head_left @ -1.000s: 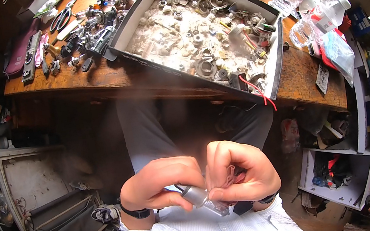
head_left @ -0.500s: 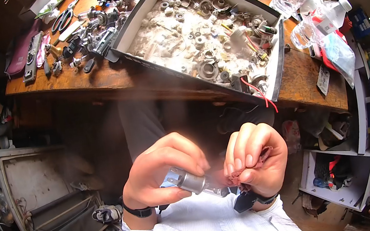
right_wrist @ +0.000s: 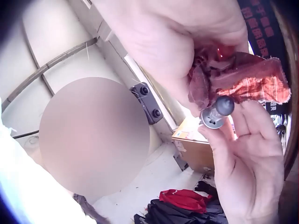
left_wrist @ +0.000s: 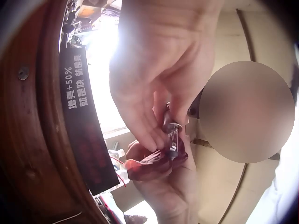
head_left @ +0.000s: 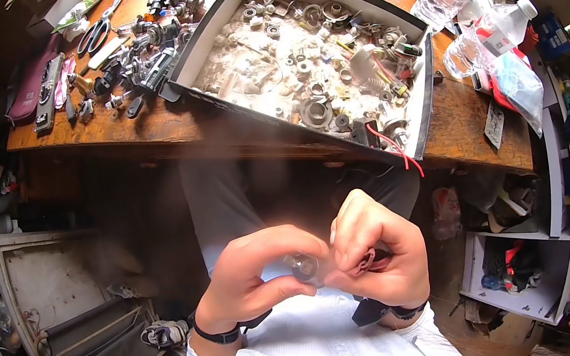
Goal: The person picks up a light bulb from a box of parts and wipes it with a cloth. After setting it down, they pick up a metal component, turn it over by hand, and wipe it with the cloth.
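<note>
My left hand (head_left: 252, 271) pinches a small headlight bulb (right_wrist: 217, 114) by its metal base, between thumb and fingers. The bulb has a clear glass body and a dark rounded tip, which shows plainly in the left wrist view. Bunched in my right hand (head_left: 389, 251) is a worn dark-red cloth (right_wrist: 250, 81), its frayed end hanging out past the fingers. The cloth lies right beside the bulb's glass in both wrist views. Both hands are close together above the lap, and the left fingers hide much of the base.
Ahead on the wooden desk (head_left: 101, 130) sits a black-edged box (head_left: 225, 97) full of small bulb parts. Several more bulbs (head_left: 149, 57) and scissors (head_left: 99, 31) lie left of it; plastic bottles (head_left: 503, 29) lie to its right. Open shelves (head_left: 519, 293) stand at the lower right.
The hands drew apart half a second ago and have come together again. The bulb has turned in the left hand, so its silvery base no longer shows sideways. The cloth stays in the right hand.
</note>
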Demonstrator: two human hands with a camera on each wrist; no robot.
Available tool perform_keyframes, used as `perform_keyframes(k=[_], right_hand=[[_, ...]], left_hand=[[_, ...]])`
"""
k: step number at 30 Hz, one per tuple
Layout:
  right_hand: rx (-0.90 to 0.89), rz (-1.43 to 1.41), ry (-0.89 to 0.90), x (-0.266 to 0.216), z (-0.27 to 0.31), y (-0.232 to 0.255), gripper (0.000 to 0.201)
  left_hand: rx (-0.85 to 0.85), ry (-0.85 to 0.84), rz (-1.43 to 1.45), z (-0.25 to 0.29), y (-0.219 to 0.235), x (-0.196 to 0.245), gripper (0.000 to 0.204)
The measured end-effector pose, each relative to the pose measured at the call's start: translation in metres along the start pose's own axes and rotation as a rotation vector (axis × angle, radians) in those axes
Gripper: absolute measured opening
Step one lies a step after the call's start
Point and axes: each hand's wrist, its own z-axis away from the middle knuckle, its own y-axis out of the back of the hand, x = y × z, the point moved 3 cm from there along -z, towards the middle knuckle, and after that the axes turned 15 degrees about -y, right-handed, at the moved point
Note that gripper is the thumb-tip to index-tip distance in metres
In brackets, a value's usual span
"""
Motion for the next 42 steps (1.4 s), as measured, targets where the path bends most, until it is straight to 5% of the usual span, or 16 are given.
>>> perform_keyframes(k=[10, 13, 20, 22, 27, 32, 42], right_hand=[[0.12, 0.062, 0.05, 0.004, 0.001, -0.002, 0.024], [0.117, 0.129, -0.039, 0.006, 0.001, -0.001, 0.023], [0.149, -0.03, -0.205, 0.013, 0.002, 0.001, 0.021], [0.224, -0.205, -0.228, 0.013, 0.0, -0.002, 0.02], [0.302, -0.012, -0.139, 0.021, 0.001, -0.002, 0.021], [0.308, 0.352, 0.141, 0.007, -0.003, -0.003, 0.023], [0.239, 0.552, 0.244, -0.004, -0.002, -0.008, 0.023]], left_hand=[[-0.191, 0.068, -0.359, -0.001, -0.01, 0.002, 0.029], [0.16, 0.097, -0.023, 0.008, -0.011, -0.009, 0.025], [0.14, 0.201, -0.085, 0.003, -0.01, -0.004, 0.043], [0.064, 0.11, -0.358, -0.008, -0.012, 0.001, 0.047], [0.106, 0.096, -0.431, -0.007, -0.012, 0.0, 0.054], [0.132, 0.12, -0.566, -0.01, -0.01, 0.006, 0.054], [0.144, 0.053, -0.793, -0.009, -0.009, 0.011, 0.049]])
